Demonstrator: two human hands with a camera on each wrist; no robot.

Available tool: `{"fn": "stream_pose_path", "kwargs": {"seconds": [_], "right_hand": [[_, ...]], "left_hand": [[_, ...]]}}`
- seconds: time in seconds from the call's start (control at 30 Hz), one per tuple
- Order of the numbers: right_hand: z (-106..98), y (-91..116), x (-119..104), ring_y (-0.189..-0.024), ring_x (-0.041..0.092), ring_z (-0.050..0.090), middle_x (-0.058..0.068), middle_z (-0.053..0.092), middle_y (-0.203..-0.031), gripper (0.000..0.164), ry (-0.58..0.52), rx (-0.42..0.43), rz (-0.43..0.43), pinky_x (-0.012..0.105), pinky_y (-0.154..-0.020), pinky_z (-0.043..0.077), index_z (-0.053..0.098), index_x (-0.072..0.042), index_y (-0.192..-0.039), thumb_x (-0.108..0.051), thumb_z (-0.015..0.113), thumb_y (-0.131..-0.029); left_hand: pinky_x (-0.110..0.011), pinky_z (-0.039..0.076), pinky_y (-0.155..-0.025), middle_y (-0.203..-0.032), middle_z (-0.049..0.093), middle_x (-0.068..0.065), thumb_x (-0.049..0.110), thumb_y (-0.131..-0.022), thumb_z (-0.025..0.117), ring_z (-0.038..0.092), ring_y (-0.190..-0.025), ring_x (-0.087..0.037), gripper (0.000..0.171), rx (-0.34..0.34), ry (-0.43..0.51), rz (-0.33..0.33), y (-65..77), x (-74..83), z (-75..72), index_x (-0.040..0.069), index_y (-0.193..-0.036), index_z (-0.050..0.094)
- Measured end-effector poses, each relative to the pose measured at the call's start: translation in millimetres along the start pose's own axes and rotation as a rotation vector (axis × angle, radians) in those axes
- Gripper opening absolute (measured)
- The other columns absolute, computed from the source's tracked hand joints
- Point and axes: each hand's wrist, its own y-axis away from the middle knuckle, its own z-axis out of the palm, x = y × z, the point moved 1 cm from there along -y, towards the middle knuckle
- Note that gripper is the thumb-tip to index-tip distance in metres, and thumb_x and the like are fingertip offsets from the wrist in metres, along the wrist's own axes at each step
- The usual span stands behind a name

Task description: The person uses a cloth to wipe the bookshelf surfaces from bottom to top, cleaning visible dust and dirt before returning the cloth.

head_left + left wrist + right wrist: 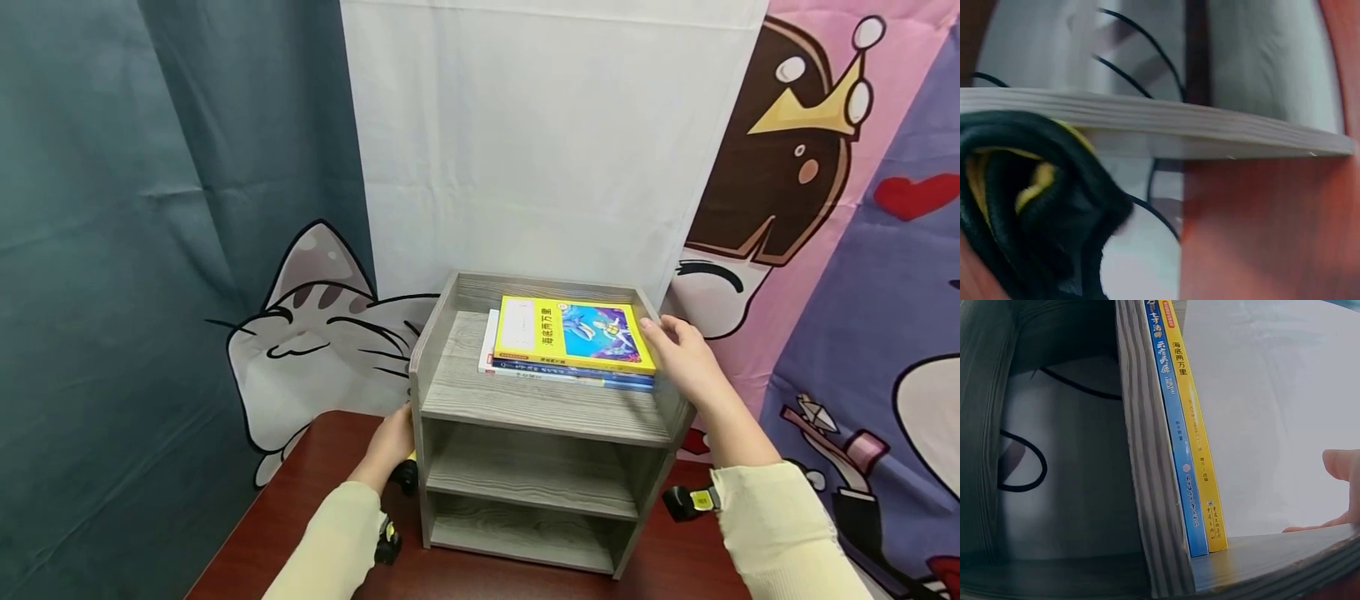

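Observation:
A grey wood-grain shelf unit (525, 426) with an open top and two lower compartments stands on a table. A short stack of books lies flat on its top, a yellow book (525, 329) with a blue sea picture uppermost, blue and white ones below. My left hand (392, 440) is at the outer face of the left side panel (418, 467); its fingertips are hidden. At the upper right, my right hand (688, 360) is by the top edge of the right side panel, thumb near the yellow book's corner. Thumb and a fingertip show apart in the right wrist view.
The reddish-brown table (300, 508) extends to the left of the unit. A cloth backdrop with a cartoon cat (300, 350) and a white panel (555, 142) hangs close behind. Black-and-yellow bands (1041, 187) with small devices sit on both wrists.

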Motion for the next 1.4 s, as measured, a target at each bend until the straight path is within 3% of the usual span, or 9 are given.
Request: {"fn": "stream_pose_path", "kwargs": {"seconds": [0.13,0.33,0.53,0.73,0.87,1.0,1.1,1.27,1.4], "right_hand": [[1.1,-0.1,-0.8,-0.127,0.047,0.023,0.035,0.017,-0.142,0.084,0.003,0.002,-0.003,0.059,-0.102,0.021,0.014,0.011,-0.143,-0.055,0.033,-0.094],[-0.2,-0.7,-2.0,-0.127,0.047,0.023,0.034,0.017,-0.142,0.085,0.004,0.015,0.002,0.06,-0.101,0.021,0.014,0.01,-0.143,-0.056,0.032,-0.093],[-0.7,-1.0,-1.6,-0.127,0.047,0.023,0.034,0.017,-0.142,0.085,0.008,0.019,0.009,0.06,-0.101,0.021,0.014,0.009,-0.143,-0.057,0.032,-0.093],[-0.8,-0.6,-1.1,-0.127,0.048,0.023,0.035,0.017,-0.141,0.084,0.005,0.016,0.009,0.06,-0.101,0.021,0.014,0.01,-0.143,-0.055,0.032,-0.093],[-0.6,0.3,-1.0,-0.127,0.048,0.023,0.035,0.017,-0.141,0.084,0.004,0.012,0.011,0.06,-0.101,0.021,0.014,0.01,-0.143,-0.056,0.032,-0.093],[-0.4,1.3,-0.4,-0.127,0.048,0.022,0.035,0.016,-0.142,0.084,0.008,0.01,0.016,0.06,-0.101,0.021,0.014,0.01,-0.143,-0.055,0.032,-0.094],[-0.5,1.6,-0.1,-0.127,0.048,0.022,0.035,0.016,-0.142,0.083,0.003,0.01,0.017,0.06,-0.101,0.021,0.014,0.01,-0.143,-0.055,0.032,-0.094],[-1.1,0.8,-0.2,-0.127,0.048,0.022,0.035,0.016,-0.142,0.082,-0.006,0.009,0.014,0.06,-0.101,0.02,0.014,0.01,-0.143,-0.054,0.032,-0.094],[-0.2,-0.2,0.8,-0.126,0.047,0.023,0.035,0.015,-0.142,0.082,-0.002,0.002,0.023,0.06,-0.101,0.02,0.014,0.01,-0.143,-0.054,0.032,-0.094]], "left_hand": [[-0.049,0.046,-0.074,-0.109,0.06,-0.021,0.005,-0.092,0.049,0.059,-0.092,-0.037,0.029,-0.009,0.011,0.005,-4.6,8.7,-13.6,0.003,-0.121,0.056],[-0.044,0.043,-0.084,-0.118,0.056,-0.023,0.012,-0.095,0.046,0.056,-0.093,-0.032,0.036,0.015,0.173,0.013,-19.7,27.3,-42.0,0.003,-0.129,0.052],[-0.032,0.04,-0.077,-0.134,0.045,-0.017,0.023,-0.096,0.038,0.051,-0.085,-0.026,0.048,-0.009,0.352,-0.132,-27.3,53.3,-76.7,0.01,-0.142,0.037],[-0.026,0.043,-0.061,-0.099,0.048,-0.016,0.013,-0.088,0.034,0.051,-0.068,-0.014,0.051,-0.033,0.617,-0.24,-22.5,72.2,-104.6,0.009,-0.137,0.025],[-0.026,0.047,-0.055,-0.092,0.047,-0.012,0.015,-0.096,0.038,0.054,-0.062,-0.011,0.043,-0.086,0.696,-0.158,-18.5,78.3,-126.1,0.008,-0.137,0.024],[-0.028,0.049,-0.057,-0.103,0.047,-0.017,0.022,-0.1,0.038,0.058,-0.068,-0.016,0.042,-0.079,0.666,-0.058,-18.0,87.8,-144.3,0.011,-0.139,0.027],[-0.029,0.048,-0.065,-0.113,0.047,-0.019,0.023,-0.1,0.037,0.056,-0.079,-0.02,0.041,-0.028,0.554,-0.005,-20.5,96.2,-149.0,0.012,-0.139,0.032],[-0.037,0.042,-0.075,-0.117,0.053,-0.019,0.019,-0.1,0.036,0.052,-0.086,-0.028,0.038,0.094,0.255,0.067,-28.2,99.0,-142.2,0.009,-0.137,0.043],[-0.043,0.042,-0.08,-0.119,0.055,-0.021,0.017,-0.1,0.037,0.053,-0.088,-0.031,0.039,0.113,0.127,0.068,-33.1,90.4,-129.8,0.005,-0.136,0.045]]}}
